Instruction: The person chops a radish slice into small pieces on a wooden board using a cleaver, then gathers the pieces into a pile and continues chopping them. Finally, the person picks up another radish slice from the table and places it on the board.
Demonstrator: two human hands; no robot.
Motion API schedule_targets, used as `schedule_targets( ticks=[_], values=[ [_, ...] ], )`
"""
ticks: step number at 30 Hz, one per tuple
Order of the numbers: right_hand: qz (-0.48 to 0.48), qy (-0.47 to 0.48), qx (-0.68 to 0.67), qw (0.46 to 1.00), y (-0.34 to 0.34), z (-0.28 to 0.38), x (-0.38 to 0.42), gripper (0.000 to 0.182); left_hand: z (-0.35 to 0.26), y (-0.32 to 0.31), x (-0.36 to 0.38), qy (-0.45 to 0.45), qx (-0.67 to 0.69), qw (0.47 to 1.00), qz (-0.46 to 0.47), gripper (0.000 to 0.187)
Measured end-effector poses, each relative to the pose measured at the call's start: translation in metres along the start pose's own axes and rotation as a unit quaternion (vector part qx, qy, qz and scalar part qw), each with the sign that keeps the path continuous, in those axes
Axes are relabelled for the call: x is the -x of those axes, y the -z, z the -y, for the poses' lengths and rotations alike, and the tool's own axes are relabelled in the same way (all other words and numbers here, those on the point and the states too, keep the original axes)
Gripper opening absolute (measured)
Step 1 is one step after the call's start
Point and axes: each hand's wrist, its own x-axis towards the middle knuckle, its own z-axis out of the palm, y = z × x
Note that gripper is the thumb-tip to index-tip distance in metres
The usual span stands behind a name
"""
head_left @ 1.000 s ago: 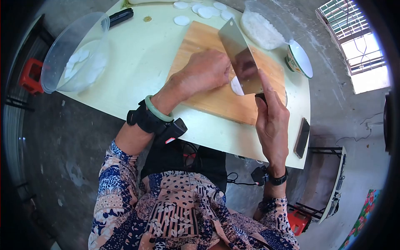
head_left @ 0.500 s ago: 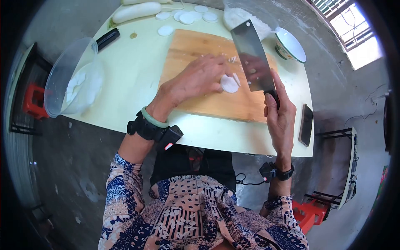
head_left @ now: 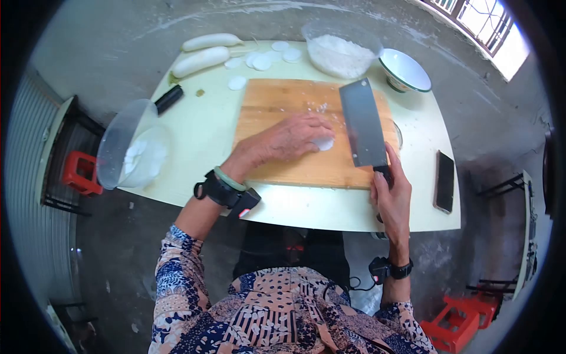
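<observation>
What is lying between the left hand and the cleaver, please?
In the head view, a white slice lies by the left hand, then a strip of cutting board before the cleaver.

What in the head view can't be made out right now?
All in the head view:
White slice: partly hidden under the left grip.
Cleaver handle: partly covered by the right grip.
White bits on the cutting board: too small to identify.
Window: cut off by the top edge.

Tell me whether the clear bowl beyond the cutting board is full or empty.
Partly full: a white heap sits in the clear bowl, bare wall showing above it.
</observation>
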Motion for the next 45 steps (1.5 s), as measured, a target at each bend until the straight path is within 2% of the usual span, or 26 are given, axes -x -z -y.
schedule_targets(
  ticks=[3,5,12,14,15,17,24,26,28,31,33,34,36,39,45],
  values=[
    [0.004,-0.002,-0.020,1.000,0.000,0.001,0.003,0.061,-0.014,0.002,-0.001,0.035,0.011,0.999,0.003,0.044],
    [0.004,-0.020,-0.035,0.999,0.001,0.001,0.003,0.061,-0.019,-0.002,0.000,0.028,-0.014,0.999,-0.030,0.042],
    [-0.006,0.008,-0.013,1.000,-0.002,-0.002,0.003,0.058,-0.029,-0.019,-0.004,0.017,-0.076,0.994,-0.076,0.036],
    [-0.006,-0.004,-0.007,1.000,-0.002,0.000,0.004,0.058,-0.035,-0.025,-0.004,0.089,-0.064,0.991,-0.078,0.031],
    [-0.004,-0.011,-0.003,1.000,-0.002,0.000,0.003,0.057,-0.037,-0.026,-0.003,0.085,-0.061,0.992,-0.076,0.031],
    [-0.008,-0.007,-0.003,1.000,-0.002,-0.002,0.002,0.057,-0.041,-0.026,-0.001,0.080,-0.083,0.985,-0.128,0.025],
    [-0.020,0.032,0.023,0.999,-0.005,-0.014,0.002,0.058,-0.036,-0.028,-0.005,0.068,-0.175,0.975,-0.122,0.017],
    [0.001,0.012,0.034,0.999,0.001,-0.008,0.001,0.059,-0.026,-0.034,-0.005,0.089,-0.106,0.971,-0.195,0.014],
    [0.021,-0.007,0.045,0.999,0.007,0.004,0.000,0.060,-0.030,-0.034,-0.007,0.082,-0.109,0.964,-0.226,0.013],
    [0.046,0.043,0.085,0.994,0.005,0.017,-0.005,0.061,-0.038,-0.035,-0.007,0.101,-0.086,0.955,-0.265,0.011],
    [0.029,0.252,0.175,0.951,-0.001,0.018,-0.013,0.065,-0.037,-0.035,-0.006,0.125,-0.061,0.951,-0.275,0.011],
    [0.030,0.252,0.178,0.951,-0.003,0.024,-0.013,0.065,-0.033,-0.036,-0.005,0.131,-0.067,0.951,-0.271,0.010],
    [0.083,0.177,0.194,0.961,-0.008,0.043,-0.013,0.065,-0.029,-0.035,-0.002,0.139,-0.071,0.950,-0.272,0.008],
    [0.104,0.199,0.254,0.941,-0.016,0.053,-0.024,0.067,-0.027,-0.034,0.002,0.143,-0.035,0.948,-0.282,0.007],
    [0.097,0.227,0.280,0.928,-0.032,0.061,-0.041,0.067,-0.029,-0.034,0.002,0.138,-0.007,0.941,-0.307,0.007]
  ],
)
